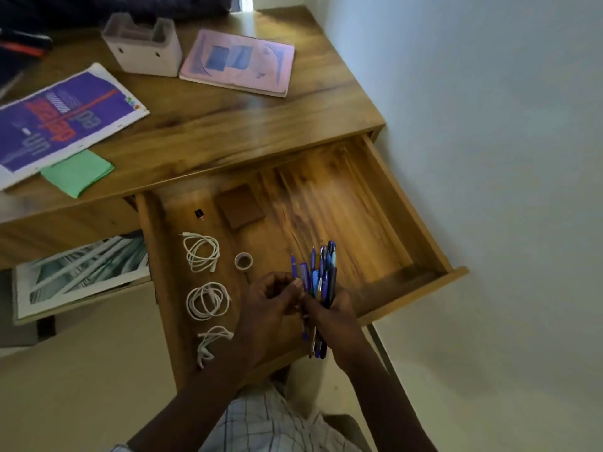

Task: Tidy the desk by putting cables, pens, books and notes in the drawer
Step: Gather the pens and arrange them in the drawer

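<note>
Half the drawer (359,223) lies bare beside the right hand's (332,318) pens (321,272).

Drawer (424,293): pulled open below the desk (228,125) top.
Right hand (336,318): grips a bundle of pens (321,272) over the drawer.
Left hand (270,305): fingers curled, pinching the bundle's leftmost pen.
Cables (208,301): three white coils along the drawer's left side.
Desk top: purple book (58,122), pink notebook (238,62), green notes (78,172), grey holder (143,48).
</note>
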